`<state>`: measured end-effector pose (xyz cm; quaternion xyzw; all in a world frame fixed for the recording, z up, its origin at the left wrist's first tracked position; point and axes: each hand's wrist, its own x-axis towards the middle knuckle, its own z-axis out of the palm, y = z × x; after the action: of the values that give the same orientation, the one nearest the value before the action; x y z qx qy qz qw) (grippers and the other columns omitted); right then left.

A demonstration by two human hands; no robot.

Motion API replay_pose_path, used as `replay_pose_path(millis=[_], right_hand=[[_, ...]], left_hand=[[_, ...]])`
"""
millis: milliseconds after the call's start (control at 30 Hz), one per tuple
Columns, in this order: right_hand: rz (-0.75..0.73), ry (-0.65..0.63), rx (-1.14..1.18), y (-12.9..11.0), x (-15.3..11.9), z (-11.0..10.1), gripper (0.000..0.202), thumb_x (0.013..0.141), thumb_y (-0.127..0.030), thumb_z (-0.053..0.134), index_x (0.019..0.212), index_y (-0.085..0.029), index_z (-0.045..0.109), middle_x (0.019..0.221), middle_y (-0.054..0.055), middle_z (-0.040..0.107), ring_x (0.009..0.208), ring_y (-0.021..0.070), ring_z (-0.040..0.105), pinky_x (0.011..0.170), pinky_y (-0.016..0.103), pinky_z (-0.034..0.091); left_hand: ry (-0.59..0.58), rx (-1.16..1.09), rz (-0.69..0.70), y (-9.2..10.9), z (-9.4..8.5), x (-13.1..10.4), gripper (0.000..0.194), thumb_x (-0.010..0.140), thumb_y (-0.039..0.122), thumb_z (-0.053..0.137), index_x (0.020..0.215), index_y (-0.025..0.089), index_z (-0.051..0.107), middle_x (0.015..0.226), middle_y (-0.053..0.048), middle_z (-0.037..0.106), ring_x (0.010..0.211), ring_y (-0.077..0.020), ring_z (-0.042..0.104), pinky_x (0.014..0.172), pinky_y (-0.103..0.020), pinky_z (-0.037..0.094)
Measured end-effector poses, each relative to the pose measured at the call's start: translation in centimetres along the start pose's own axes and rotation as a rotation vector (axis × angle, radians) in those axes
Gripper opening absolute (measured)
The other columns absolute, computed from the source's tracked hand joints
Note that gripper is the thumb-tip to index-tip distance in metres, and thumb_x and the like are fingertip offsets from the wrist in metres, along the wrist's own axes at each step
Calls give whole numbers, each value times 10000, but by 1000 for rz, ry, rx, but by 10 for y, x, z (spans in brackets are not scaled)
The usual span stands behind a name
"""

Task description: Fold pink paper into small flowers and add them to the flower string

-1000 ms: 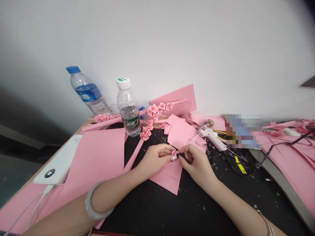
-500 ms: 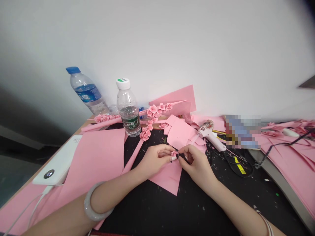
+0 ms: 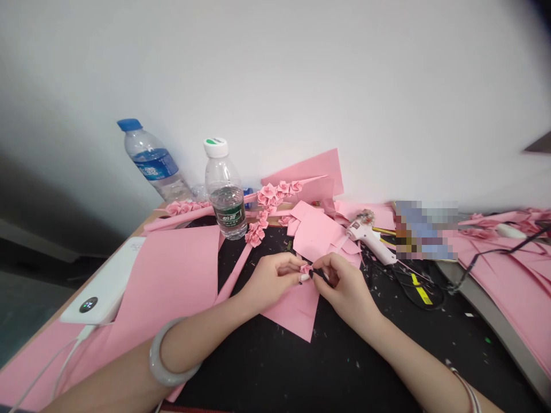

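Observation:
Between my two hands is a small folded pink paper flower (image 3: 306,268). My left hand (image 3: 275,279) pinches it from the left, and my right hand (image 3: 341,281) grips its right side with thumb and fingers. Under them a pink paper sheet (image 3: 297,314) lies on the black mat (image 3: 275,367). Just behind the hands are cut pink paper pieces (image 3: 316,231). A pink paper stem with folded flowers (image 3: 255,234) stretches away to the left of my left hand. The white glue gun (image 3: 371,241) rests behind my right hand.
A green-labelled bottle (image 3: 228,209) stands upright; a blue-capped bottle (image 3: 157,163) leans on the wall. At left are a white power bank (image 3: 105,284) with a cable and a large pink sheet (image 3: 174,269). A blurred-out device (image 3: 426,232), black cords and stacked pink paper (image 3: 512,287) are at right.
The whole view has shifted very slightly. Both hands keep the same pose around the small flower.

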<state>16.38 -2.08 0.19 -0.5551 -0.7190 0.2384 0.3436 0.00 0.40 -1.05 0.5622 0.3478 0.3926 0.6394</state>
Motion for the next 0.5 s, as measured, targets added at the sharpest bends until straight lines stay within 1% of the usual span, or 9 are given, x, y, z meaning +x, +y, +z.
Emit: replay_pose_path(millis=[500], right_hand=[[-16, 11, -19, 0, 0, 0, 51, 744, -161, 509, 790, -169, 530, 563, -40, 387, 491, 96, 360, 448, 210, 291]], left_hand=[[0, 11, -4, 1, 0, 0, 173, 675, 180, 642, 833, 108, 635, 852, -66, 652, 800, -159, 609, 751, -281, 483]])
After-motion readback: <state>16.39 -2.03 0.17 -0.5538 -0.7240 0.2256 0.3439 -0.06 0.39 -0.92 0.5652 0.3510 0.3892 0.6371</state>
